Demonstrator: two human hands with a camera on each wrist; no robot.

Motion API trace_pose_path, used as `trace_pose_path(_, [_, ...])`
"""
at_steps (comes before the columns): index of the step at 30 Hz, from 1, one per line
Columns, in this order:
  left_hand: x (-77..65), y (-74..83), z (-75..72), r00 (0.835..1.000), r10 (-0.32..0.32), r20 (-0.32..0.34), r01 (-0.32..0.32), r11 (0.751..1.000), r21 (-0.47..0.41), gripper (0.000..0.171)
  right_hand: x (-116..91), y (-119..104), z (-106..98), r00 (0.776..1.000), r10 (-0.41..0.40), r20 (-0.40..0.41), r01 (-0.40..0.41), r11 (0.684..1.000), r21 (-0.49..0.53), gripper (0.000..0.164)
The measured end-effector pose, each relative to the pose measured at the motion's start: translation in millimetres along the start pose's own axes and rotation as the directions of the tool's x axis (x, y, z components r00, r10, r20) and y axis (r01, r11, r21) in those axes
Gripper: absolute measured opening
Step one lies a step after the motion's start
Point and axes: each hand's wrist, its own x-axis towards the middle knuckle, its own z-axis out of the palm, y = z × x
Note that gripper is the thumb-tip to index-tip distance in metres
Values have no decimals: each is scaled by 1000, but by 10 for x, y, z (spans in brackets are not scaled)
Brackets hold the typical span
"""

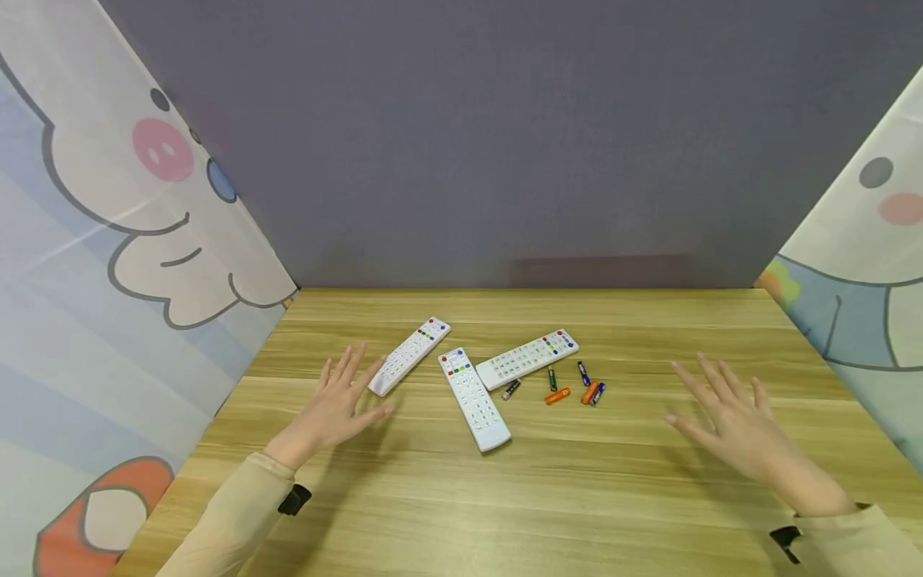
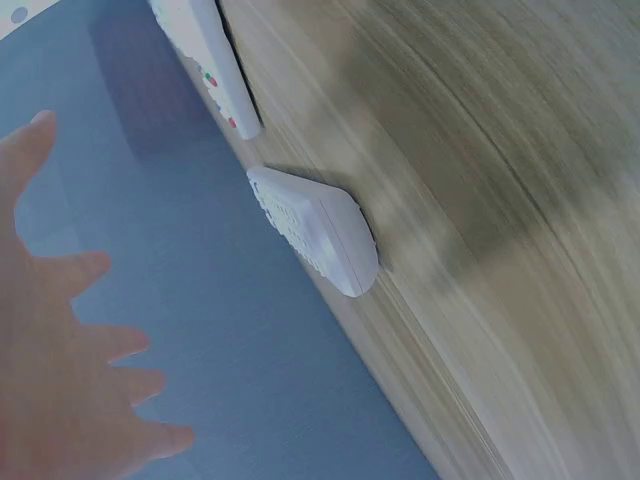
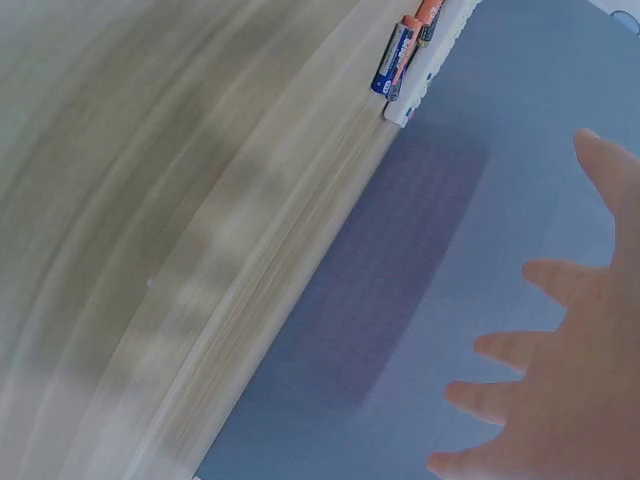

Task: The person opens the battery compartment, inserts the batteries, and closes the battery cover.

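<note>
Both hands are up over the surface point(image 1: 577, 489) now: my left hand point(image 1: 335, 410) by the left edge, fingers spread apart, just beside the left remote point(image 1: 409, 357). Across to the right edge, and there's my right hand point(image 1: 735, 429), fingers apart too, well away from six batteries point(image 1: 558, 396). I see those scattered near the right remote point(image 1: 528, 358), which slants toward the far right corner. Between the other two, the middle remote point(image 1: 474, 399) has its coloured buttons toward the far edge.
</note>
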Motion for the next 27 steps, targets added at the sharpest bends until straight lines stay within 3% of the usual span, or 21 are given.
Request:
trace_pose_path(11, [77,12,48,1000,10,2,-10,1000,-17,69,7,-85,26,1000,-25,-6,25,1000,8,74])
trace_pose_path(19, [261,14,116,1000,10,5,-10,1000,-16,61,33,-150,80,996,-74,-40,74,997,-2,74])
trace_pose_path(27, [445,-11,178,999,-36,-2,36,999,-7,56,77,-221,126,995,-90,-41,92,995,43,70])
